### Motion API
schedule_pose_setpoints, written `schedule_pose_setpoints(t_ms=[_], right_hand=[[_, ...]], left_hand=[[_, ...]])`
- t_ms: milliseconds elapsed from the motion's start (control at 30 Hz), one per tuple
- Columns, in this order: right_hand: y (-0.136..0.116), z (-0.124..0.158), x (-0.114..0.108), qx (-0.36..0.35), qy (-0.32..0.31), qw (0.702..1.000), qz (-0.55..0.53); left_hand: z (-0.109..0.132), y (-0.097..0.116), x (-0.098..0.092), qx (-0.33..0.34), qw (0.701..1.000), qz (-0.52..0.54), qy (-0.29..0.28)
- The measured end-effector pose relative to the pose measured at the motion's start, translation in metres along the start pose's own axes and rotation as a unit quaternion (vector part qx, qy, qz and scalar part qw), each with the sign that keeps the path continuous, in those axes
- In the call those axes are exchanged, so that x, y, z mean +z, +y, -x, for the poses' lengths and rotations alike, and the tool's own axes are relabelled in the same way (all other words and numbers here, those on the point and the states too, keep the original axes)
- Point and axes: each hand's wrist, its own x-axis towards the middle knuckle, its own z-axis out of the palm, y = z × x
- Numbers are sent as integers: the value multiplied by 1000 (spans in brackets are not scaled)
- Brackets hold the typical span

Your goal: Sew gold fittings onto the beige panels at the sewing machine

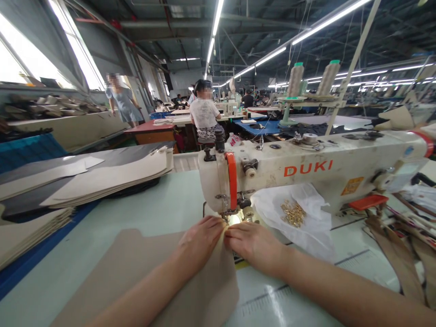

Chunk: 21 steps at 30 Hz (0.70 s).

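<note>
A large beige fabric panel (143, 259) lies on the pale green table of a white sewing machine (265, 168) marked DUKI. At the panel's upper edge, by the lit needle area (234, 219), my left hand (200, 238) is closed with its fingers gripping the fabric. Close beside it on the right, my right hand (254, 243) pinches the panel's edge, fingers together. The fingertips of both hands almost meet in front of the presser foot. My hands hide the needle point and the exact spot being gripped.
Stacked beige and dark panels (112, 177) lie at the left. A white plastic bag (293, 213) with small gold metal pieces rests against the machine. Brown straps (391, 254) lie at right. Thread cones (294, 81) stand behind. One person (204, 109) sits ahead; another (122, 100) stands left.
</note>
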Motion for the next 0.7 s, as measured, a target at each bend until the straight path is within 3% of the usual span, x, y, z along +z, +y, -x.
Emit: schedule_pose_setpoints(t_ms=[700], right_hand=[[0, -3, -1, 5, 5, 1000, 16]], left_hand=[[-1, -3, 4, -15, 1000, 19, 3]])
